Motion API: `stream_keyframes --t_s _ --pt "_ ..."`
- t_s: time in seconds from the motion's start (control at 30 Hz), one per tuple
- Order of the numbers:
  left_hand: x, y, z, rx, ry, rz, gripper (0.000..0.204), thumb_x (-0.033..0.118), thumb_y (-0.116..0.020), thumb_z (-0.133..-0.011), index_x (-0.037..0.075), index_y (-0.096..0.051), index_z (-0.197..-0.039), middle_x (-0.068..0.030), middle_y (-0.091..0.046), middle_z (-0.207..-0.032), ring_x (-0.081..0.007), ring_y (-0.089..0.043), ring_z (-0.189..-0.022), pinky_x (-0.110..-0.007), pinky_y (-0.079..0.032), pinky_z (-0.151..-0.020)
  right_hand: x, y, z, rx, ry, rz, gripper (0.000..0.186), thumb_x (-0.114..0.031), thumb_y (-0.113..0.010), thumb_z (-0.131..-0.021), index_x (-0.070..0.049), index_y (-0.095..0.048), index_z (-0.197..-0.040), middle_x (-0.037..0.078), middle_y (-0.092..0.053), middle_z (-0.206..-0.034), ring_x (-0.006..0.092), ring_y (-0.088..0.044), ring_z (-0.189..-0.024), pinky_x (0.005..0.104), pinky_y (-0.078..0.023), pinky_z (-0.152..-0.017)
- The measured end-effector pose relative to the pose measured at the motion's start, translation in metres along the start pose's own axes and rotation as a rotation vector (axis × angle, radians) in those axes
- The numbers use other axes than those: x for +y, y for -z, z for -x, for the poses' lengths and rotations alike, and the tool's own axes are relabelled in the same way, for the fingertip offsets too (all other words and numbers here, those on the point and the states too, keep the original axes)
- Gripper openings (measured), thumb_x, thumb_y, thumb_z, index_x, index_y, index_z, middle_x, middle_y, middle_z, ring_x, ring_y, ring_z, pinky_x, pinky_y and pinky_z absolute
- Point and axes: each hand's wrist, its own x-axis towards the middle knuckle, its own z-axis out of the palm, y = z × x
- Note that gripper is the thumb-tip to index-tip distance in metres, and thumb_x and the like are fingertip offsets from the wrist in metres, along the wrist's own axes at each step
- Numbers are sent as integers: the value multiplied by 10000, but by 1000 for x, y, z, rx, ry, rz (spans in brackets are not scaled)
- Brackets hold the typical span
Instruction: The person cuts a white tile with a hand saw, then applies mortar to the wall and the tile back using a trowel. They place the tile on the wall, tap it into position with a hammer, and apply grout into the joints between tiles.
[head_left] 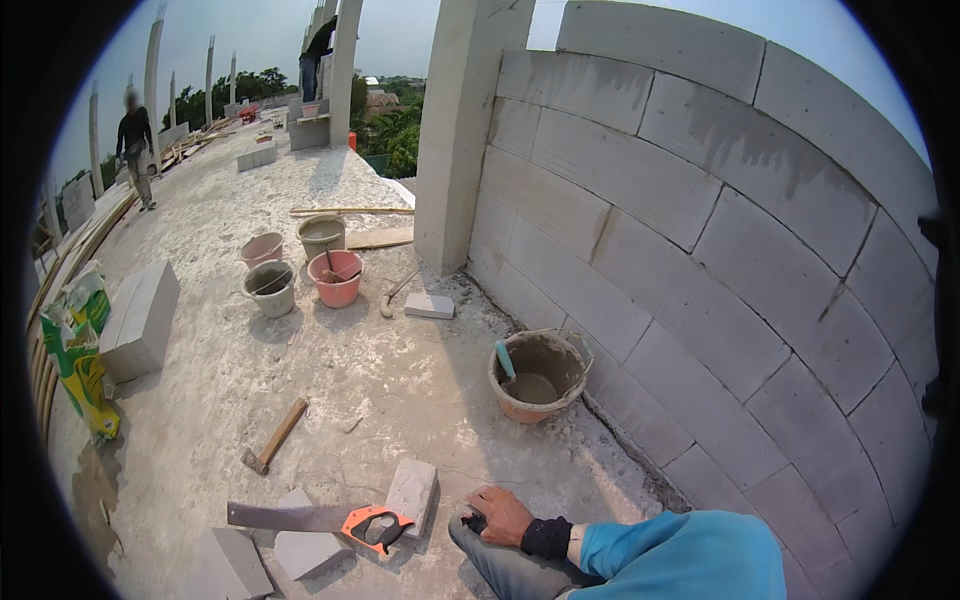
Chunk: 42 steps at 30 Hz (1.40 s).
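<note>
While the right hand (500,515) is rested knuckles-up on the knee, grip unclear | left hand unseen | handsaw (318,519) lies beside cut block (412,492) on floor.

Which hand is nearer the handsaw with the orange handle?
Only one hand shows, resting on the knee just right of the handsaw. Its blue sleeve enters from the lower right, so probably right; the other is out of view.

Orange-handled saw (310,518), blue sleeve (680,558), pink bucket (337,279).
</note>
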Motion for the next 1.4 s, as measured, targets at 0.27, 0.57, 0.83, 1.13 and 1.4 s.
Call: stream_keyframes --t_s 0.27,0.57,0.83,1.13,1.4 --pt "-14 -4 -3 62 -26 39 1369 333 -963 -582 74 -134 -1640 -204 -366 -1605 -423 -464 -1399 -540 -431 -1140 -13 1 -3 -50 -12 35 603 -175 -686 -735 -47 -609 -1319 190 -585 -1255 379 -544 -1215 476 -443 -1034" --pt "-99 -44 37 279 -56 144 1326 375 -969 -571 106 -226 -1636 -206 -479 -1522 -406 -473 -1384 -544 -445 -1103 10 -19 -5 147 114 6 393 -91 -642 -811 -12 -678 -1194 195 -620 -1174 414 -568 -1101 491 -462 -969" --pt "-83 -25 47 224 -28 122 1354 510 -952 -581 101 -217 -1642 -199 -480 -1523 -390 -470 -1396 -543 -435 -1111 2 -24 -18 75 126 29 403 -118 -615 -856 -17 -679 -1241 215 -624 -1210 419 -565 -1147 484 -452 -1015" --pt "-104 -40 29 179 -45 199 1288 270 -940 -613 121 -187 -1648 -215 -405 -1591 -413 -424 -1436 -531 -401 -1166 -13 -1 0 64 81 52 425 -107 -620 -836 -41 -671 -1252 190 -614 -1194 407 -568 -1105 469 -456 -992" --pt "-76 -5 18 -144 78 40 1443 144 -927 -438 16 -115 -1624 -266 -445 -1521 -411 -494 -1373 -453 -427 -1171 -52 87 68 -271 -180 -27 644 -149 -675 -721 -74 -628 -1359 189 -580 -1328 393 -541 -1238 490 -432 -1072"
